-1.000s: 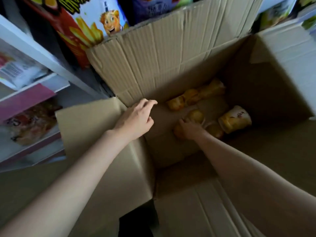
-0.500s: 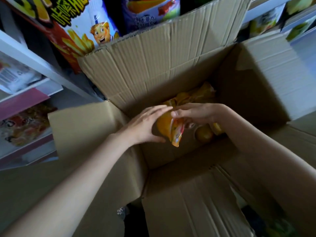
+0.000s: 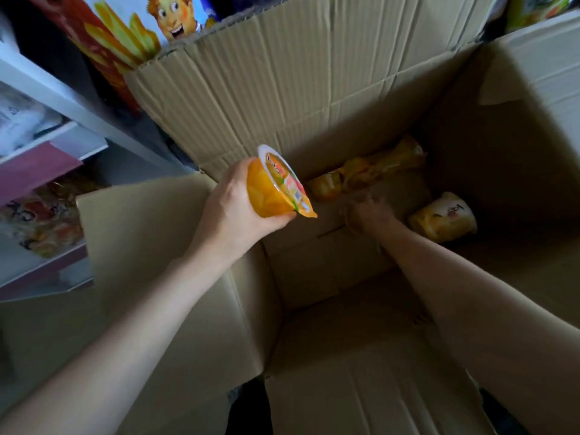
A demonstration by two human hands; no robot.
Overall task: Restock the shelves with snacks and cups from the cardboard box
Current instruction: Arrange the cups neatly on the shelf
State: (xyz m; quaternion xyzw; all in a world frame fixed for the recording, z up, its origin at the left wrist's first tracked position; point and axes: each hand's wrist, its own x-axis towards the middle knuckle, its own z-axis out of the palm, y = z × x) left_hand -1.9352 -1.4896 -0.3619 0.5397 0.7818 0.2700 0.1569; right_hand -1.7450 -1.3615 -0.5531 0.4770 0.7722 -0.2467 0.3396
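Observation:
A large open cardboard box [image 3: 314, 98] fills the view. My left hand [image 3: 232, 211] grips an orange fruit cup [image 3: 276, 186] with a printed foil lid, tilted on its side above the box's left edge. Deep inside the box my right hand [image 3: 367, 211] reaches to the bottom, blurred, its fingers over something I cannot make out. More orange cups [image 3: 326, 185] and a yellow wrapped pack [image 3: 386, 166] lie at the far side of the box floor. A yellow cup [image 3: 444, 218] lies on its side to the right of my right hand.
White shelves [image 3: 62, 98] stand at the left with packaged snacks [image 3: 40, 221] on them. A big chip bag [image 3: 125, 36] with a cartoon face stands behind the box. The box's left flap [image 3: 141, 233] folds outward, the near flap [image 3: 361, 400] lies toward me.
The fruit cup passed from my right hand to my left, which lifted it leftward. My right hand went back down to the box bottom.

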